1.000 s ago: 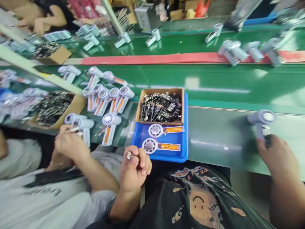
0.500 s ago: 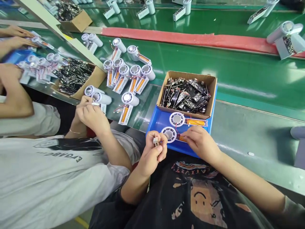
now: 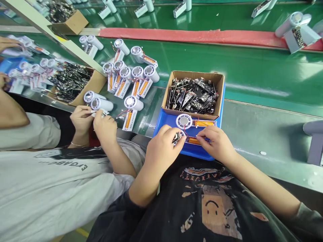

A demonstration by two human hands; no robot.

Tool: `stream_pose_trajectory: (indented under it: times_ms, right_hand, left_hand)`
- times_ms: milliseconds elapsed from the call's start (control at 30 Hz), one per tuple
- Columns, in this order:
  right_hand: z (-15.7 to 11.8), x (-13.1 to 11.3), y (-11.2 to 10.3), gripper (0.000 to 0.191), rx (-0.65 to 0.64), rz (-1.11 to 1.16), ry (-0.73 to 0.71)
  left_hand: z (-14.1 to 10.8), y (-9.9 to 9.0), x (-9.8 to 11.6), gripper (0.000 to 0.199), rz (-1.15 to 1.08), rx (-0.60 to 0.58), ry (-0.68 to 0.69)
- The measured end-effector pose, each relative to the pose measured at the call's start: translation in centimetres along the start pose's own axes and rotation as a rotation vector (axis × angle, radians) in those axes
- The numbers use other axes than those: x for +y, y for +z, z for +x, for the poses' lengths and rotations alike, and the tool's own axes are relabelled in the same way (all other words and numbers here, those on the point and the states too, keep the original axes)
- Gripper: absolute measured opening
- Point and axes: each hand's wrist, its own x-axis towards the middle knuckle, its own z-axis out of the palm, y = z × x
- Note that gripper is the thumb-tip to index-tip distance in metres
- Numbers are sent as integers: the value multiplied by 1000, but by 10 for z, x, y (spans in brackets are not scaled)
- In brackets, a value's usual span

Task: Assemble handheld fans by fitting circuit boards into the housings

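- Gripping a small circuit board [image 3: 176, 137] between thumb and fingers, the left hand [image 3: 163, 147] hangs over the near edge of the blue tray [image 3: 165, 120], as I view it through the head camera.
- Right hand [image 3: 220, 144]: thumb and forefinger bent toward each other at the nearer fan assembly [image 3: 193, 140]; I cannot tell whether they close on a wire.
- Nearer fan assembly: lying in the tray, its ring partly hidden from me by the left hand, its orange cell just beside the right fingertips.
- Farther fan assembly [image 3: 200, 123]: parallel to the first, between it and the cardboard box [image 3: 189, 112], ring to the left and orange cell to the right.
- Cardboard box: in the far part of the tray, filled with loose dark boards [image 3: 193, 95].
- To the left, I see a cluster of fan housings [image 3: 130, 117], several with orange cells exposed, and a co-worker's hands [image 3: 105, 126] around a pale part [image 3: 97, 112].
- At the right edge, a grey housing [image 3: 315, 143] rests on the bench [image 3: 252, 131].
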Motion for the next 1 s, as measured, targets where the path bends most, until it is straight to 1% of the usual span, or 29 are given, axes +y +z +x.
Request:
stream_pose_trajectory:
  times_ms: [100, 167, 200, 300, 433, 533, 600, 633, 733, 833, 933, 1000]
  right_hand:
    - [-9, -6, -3, 13, 17, -4, -92]
    - [-16, -9, -5, 12, 12, -11, -122]
    - [-19, -10, -5, 12, 11, -7, -129]
    - [-25, -9, -6, 11, 13, 2, -105]
    - [-29, -4, -5, 13, 3, 14, -43]
    - [-31, -3, -7, 14, -17, 27, -6]
    - [-29, -4, -9, 11, -19, 58, 14]
    - [-28, -6, -9, 13, -10, 79, 19]
    - [-18, -13, -6, 25, 19, 109, 42]
    - [-4, -18, 4, 21, -17, 97, 84]
    - [5, -18, 12, 16, -21, 211, 75]
    - [7, -16, 13, 15, -1, 307, 98]
  left_hand:
    - [17, 3, 17, 18, 287, -101, -57]
    - [24, 8, 24, 16, 376, -140, -66]
    - [26, 11, 25, 14, 385, -150, -70]
    - [29, 16, 20, 12, 280, -147, -73]
    - [31, 16, 3, 10, -49, -104, -112]
    - [32, 13, -6, 10, -230, -135, -168]
    - [33, 10, -8, 13, -277, -168, -181]
    - [33, 9, -8, 14, -291, -185, -178]
    - [34, 4, -5, 17, -318, -257, -148]
    - [34, -2, -2, 17, -318, -322, -79]
    - [31, -6, -2, 12, -331, -337, 3]
    - [28, -6, -4, 10, -326, -299, 26]
